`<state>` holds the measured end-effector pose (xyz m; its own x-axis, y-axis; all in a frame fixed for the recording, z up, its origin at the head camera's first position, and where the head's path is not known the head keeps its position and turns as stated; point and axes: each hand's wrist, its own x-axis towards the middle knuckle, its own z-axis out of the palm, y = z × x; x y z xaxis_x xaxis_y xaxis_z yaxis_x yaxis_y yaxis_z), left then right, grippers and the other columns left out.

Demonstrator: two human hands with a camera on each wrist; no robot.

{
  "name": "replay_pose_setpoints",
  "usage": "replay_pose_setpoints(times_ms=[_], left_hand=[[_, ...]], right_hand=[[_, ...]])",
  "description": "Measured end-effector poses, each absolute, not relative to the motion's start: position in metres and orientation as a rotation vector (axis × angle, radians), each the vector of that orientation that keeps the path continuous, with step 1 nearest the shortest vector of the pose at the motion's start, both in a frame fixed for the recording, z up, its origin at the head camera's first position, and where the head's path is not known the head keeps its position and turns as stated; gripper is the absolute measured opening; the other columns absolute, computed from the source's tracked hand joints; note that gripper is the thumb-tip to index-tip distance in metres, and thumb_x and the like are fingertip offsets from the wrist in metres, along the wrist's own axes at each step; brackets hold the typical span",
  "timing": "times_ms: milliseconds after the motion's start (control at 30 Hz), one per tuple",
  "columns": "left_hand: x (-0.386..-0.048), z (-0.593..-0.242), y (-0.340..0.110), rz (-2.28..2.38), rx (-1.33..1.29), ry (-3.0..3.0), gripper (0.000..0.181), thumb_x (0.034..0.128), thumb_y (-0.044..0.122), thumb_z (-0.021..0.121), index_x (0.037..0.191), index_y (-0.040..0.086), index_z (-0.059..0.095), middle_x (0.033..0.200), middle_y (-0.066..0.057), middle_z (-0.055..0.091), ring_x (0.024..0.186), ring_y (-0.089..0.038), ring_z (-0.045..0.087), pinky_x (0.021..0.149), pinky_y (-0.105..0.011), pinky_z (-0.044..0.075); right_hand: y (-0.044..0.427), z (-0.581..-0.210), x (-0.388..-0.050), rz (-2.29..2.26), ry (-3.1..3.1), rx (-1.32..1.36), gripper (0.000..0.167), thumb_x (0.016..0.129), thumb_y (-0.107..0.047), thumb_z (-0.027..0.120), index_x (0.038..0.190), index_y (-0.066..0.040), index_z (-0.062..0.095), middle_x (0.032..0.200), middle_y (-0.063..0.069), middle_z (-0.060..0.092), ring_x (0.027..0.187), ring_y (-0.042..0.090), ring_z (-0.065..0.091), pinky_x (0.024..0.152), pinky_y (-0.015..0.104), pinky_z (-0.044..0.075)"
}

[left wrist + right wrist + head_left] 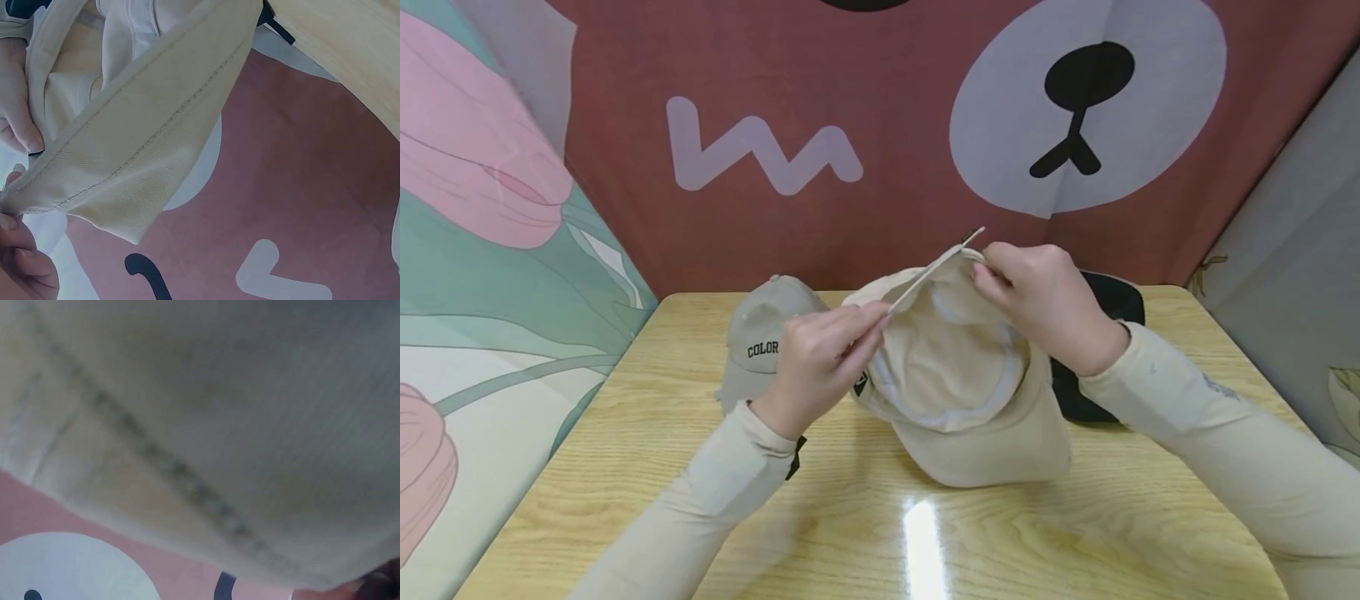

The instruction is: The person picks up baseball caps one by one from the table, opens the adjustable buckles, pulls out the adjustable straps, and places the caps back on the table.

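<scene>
Head view: fingers (863,319) pinch cream cap (958,367) at its edge.

both hands (822,358) (1048,302) pinch with curled fingers (859,321), forearms (700,508) (1225,442) angled inward.

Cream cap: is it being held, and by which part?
The cap is held by its back edge, opposite the brim, between the left hand and right hand.

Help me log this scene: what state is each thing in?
Cream cap: held up, hollow side facing the head camera, brim low.
Grey cap: crown up, partly hidden.
Black item: partly hidden; state unclear.
Left hand: pinching the cream cap's edge.
Right hand: pinching the cream cap's edge.
</scene>
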<state>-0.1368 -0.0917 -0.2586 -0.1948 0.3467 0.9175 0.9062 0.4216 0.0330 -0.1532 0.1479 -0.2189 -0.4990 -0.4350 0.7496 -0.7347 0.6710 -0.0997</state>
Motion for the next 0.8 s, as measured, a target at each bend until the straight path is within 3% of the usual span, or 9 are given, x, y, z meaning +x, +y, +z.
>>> replay_pose_setpoints(times_ms=[167, 333, 800], left_hand=[[-0.1362, -0.2589, -0.0926, -0.782, -1.091, -1.749, 0.038, 0.1028, 0.022, 0.048, 0.090, -0.004, 0.073, 0.076, -0.011, 0.070, 0.053, -0.014, 0.058, 0.047, -0.029, 0.046], [-0.1357, -0.2600, -0.0930, -0.776, -1.091, -1.756, 0.037, 0.1027, 0.022, 0.049, 0.090, -0.003, 0.073, 0.073, -0.008, 0.068, 0.049, -0.011, 0.049, 0.044, -0.027, 0.041], [-0.1342, -0.2663, -0.0955, -0.747, -1.086, -1.768, 0.036, 0.1024, 0.023, 0.050, 0.091, -0.002, 0.074, 0.075, -0.008, 0.071, 0.053, -0.013, 0.060, 0.046, -0.029, 0.046]], right_hand=[[0.1491, -0.2194, -0.1533, 0.516, -2.161, 0.893, 0.040, 0.085, 0.009, 0.060, 0.061, -0.012, 0.036, 0.054, -0.003, 0.025, 0.048, 0.011, 0.025, 0.046, 0.027, 0.028], [0.1499, -0.2202, -0.1542, 0.531, -2.176, 0.883, 0.040, 0.086, 0.009, 0.060, 0.061, -0.011, 0.036, 0.054, -0.002, 0.026, 0.047, 0.012, 0.026, 0.046, 0.027, 0.029], [0.1492, -0.2212, -0.1542, 0.590, -2.202, 0.855, 0.041, 0.089, 0.006, 0.059, 0.061, -0.012, 0.035, 0.055, -0.003, 0.025, 0.048, 0.012, 0.027, 0.047, 0.026, 0.028]])
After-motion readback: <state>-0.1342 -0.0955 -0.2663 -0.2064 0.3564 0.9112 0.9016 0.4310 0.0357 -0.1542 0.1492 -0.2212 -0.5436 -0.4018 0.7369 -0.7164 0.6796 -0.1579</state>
